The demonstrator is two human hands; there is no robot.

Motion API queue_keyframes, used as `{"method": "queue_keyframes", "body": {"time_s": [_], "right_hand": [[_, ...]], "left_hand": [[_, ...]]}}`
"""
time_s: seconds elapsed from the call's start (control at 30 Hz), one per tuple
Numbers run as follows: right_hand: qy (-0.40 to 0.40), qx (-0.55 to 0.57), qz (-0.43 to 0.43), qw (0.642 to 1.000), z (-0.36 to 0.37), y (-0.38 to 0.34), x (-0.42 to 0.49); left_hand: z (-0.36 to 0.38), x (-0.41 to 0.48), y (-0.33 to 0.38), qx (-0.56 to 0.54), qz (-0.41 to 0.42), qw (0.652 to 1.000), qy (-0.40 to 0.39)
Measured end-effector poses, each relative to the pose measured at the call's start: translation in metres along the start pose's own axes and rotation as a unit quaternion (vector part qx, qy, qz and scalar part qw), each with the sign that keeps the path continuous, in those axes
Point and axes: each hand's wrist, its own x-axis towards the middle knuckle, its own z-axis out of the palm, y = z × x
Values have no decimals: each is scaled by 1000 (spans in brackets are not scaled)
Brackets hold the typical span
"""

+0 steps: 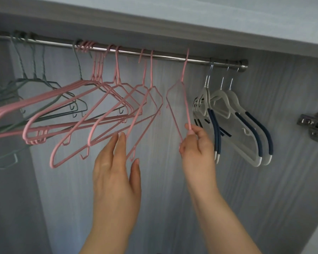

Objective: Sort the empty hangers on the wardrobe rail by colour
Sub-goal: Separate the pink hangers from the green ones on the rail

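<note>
fingers [196, 133] of right hand [196, 148] pinch pink hanger [186, 105] — left hand [114, 167] straight

I can read no text, label or number here. The metal hinge [314, 125] at three o'clock is too blurred to tell.

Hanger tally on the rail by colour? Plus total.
Pink hangers: 8, including the lone pink hanger pinched by the right grip.
Grey-green hangers: 4 visible; more may lie past the left edge.
White hangers with navy pads: 4; the leftmost two overlap, so unsure.
Total: about 16.
</note>
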Motion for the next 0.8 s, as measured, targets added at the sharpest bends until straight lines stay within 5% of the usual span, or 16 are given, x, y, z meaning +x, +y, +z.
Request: {"method": "queue_keyframes", "body": {"time_s": [0.1, 0.2, 0.4, 0.8], "right_hand": [[-30, 8, 25, 999, -1, 11, -7], [-68, -124, -12, 990, -8, 21, -20], [-22, -261, -302, 916, -10, 8, -63], [-8, -177, -289, 941, -14, 28, -65]], "left_hand": [[4, 2, -6, -5, -31, 999, -41], [6, 4, -10, -52, -49, 996, -54], [11, 10, -2, -107, -30, 993, -42], [38, 12, 10, -155, 22, 987, -28]]}}
